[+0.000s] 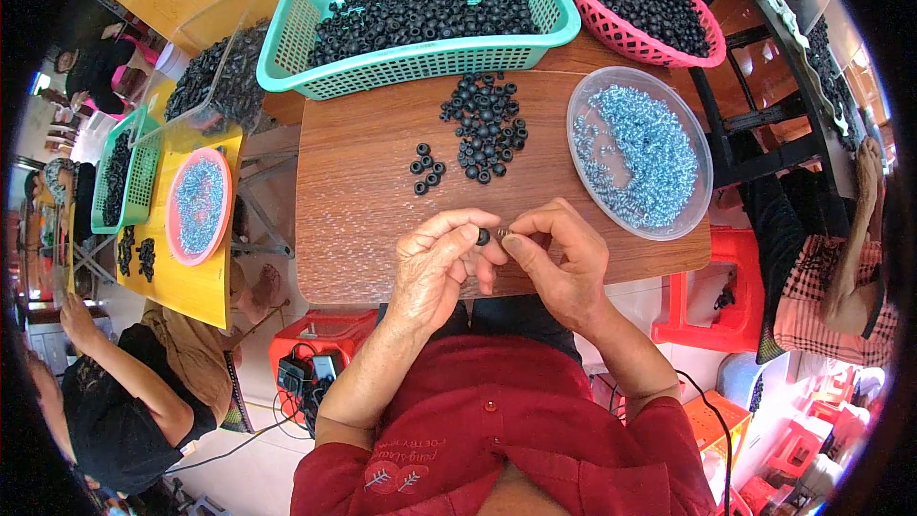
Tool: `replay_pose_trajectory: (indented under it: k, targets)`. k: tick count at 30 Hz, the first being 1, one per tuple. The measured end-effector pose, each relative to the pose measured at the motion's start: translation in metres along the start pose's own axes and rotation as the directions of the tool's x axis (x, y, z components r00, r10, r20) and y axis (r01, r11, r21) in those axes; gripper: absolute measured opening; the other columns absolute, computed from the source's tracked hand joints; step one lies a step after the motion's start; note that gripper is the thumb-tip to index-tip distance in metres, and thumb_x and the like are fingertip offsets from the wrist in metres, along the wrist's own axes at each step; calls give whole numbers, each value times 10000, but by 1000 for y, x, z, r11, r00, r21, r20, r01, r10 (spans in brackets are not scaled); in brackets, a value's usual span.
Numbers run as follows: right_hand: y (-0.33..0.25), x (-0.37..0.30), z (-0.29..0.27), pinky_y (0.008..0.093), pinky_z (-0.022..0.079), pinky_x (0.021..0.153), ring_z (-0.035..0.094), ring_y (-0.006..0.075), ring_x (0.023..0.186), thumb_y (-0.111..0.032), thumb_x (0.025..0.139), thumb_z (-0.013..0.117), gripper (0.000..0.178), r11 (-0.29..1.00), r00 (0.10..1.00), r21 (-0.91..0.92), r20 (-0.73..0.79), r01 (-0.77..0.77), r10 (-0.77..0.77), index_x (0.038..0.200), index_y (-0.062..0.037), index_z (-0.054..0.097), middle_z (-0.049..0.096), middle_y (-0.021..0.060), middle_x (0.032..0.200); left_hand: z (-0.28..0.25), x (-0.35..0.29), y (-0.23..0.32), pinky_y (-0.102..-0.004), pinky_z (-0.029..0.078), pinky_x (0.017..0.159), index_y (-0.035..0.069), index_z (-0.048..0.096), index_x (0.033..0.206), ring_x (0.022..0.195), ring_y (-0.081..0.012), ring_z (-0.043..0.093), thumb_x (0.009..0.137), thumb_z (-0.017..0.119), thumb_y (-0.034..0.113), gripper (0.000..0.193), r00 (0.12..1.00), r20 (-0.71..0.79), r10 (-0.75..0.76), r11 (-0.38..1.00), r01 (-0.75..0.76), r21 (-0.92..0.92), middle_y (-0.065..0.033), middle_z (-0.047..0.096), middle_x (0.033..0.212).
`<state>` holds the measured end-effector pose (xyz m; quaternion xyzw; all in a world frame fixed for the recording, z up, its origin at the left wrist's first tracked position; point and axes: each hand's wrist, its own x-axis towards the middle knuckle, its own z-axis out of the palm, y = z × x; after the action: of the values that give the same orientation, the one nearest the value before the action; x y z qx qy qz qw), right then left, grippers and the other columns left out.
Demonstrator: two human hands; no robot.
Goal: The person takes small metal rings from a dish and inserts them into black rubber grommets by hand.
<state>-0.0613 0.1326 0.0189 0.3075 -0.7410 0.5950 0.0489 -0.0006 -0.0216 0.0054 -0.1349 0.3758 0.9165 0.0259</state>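
My left hand pinches a small round black part between thumb and fingertips, over the near edge of the brown table. Close beside it, my right hand closes thumb and forefinger on a tiny metallic piece, too small to name. Past my hands lies a loose pile of black round parts with holes, and a smaller cluster of black parts sits to its left. A clear round tray on the right holds many tiny light-blue pieces.
A teal basket of black parts stands at the table's far side, with a pink basket of them to its right. Red stools flank the brown table. At left, a person in black sits by a yellow table.
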Motion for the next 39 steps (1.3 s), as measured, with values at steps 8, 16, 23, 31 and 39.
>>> replay_pose_trajectory:
  k: [8, 16, 23, 31, 39]
  targets:
    - [-3, -1, -2, 268, 420, 514, 543, 165, 630, 16, 742, 684, 117, 998, 998, 17, 23, -64, 64, 818, -8, 597, 583, 81, 736, -3, 2, 6, -312, 528, 536, -17, 548, 1049, 635, -218, 643, 907, 556, 166, 232, 997, 19, -78, 996, 79, -52, -189, 654, 822]
    - [-10, 6, -1, 336, 434, 556, 552, 259, 642, 65, 686, 674, 203, 949, 970, -205, 26, 241, -240, 859, -6, 595, 608, 97, 777, 5, -2, 3, -339, 521, 757, -4, 547, 1068, 862, -244, 649, 917, 549, 178, 237, 998, -41, -45, 992, 40, -117, -198, 644, 983]
    - [-5, 5, 11, 341, 439, 567, 565, 263, 664, 71, 653, 679, 247, 906, 937, -248, 32, 344, -348, 863, 3, 569, 621, 119, 812, 21, -8, 0, -294, 455, 877, 6, 548, 1074, 968, -166, 595, 936, 530, 163, 210, 996, -81, 42, 994, -49, -95, -172, 626, 1067]
    - [-1, 3, 12, 347, 431, 536, 547, 276, 644, 78, 644, 676, 221, 890, 930, -280, 36, 361, -366, 822, 12, 564, 578, 125, 748, 16, -8, -11, -259, 447, 810, 24, 561, 1082, 875, -114, 574, 921, 557, 153, 206, 993, -113, 29, 999, -34, -42, -43, 614, 981]
    - [-5, 6, -2, 291, 410, 516, 529, 177, 599, 3, 661, 732, 186, 976, 984, -200, 169, 85, -51, 789, -22, 599, 563, 71, 703, 2, -8, -2, -218, 452, 669, -10, 621, 989, 734, -93, 560, 859, 628, 70, 153, 999, -25, -48, 996, 50, 69, -42, 629, 844]
